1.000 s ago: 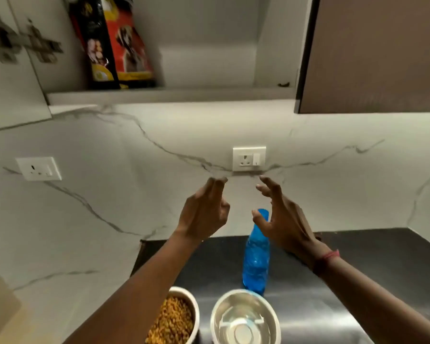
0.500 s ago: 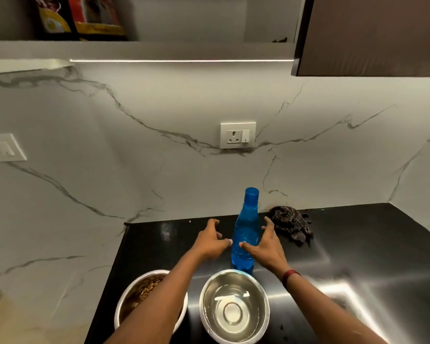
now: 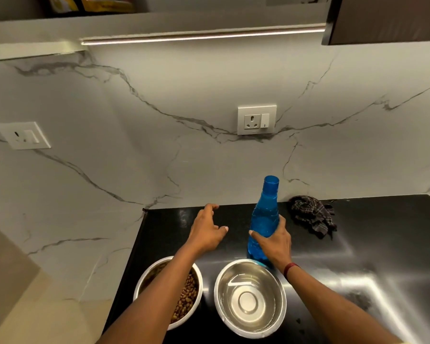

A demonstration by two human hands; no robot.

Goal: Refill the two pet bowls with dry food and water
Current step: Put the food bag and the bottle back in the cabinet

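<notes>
At 7 o'clock the food bowl (image 3: 147, 269) held kibble (image 3: 186, 296), so 1 of 2 refills looked done; the steel bowl (image 3: 249, 297) at 6 o'clock looked empty. Beyond it, the right hand (image 3: 274, 240) now gripped the upright, capped blue bottle (image 3: 265, 214) it had only been reaching for before, while the left hand (image 3: 206, 232), loose and empty, had drawn off toward 9 o'clock.

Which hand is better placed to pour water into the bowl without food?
The right hand: its fingers wrap the blue bottle, which stands just behind that bowl. The left hand hovers open beside the bottle, holding nothing.
</notes>
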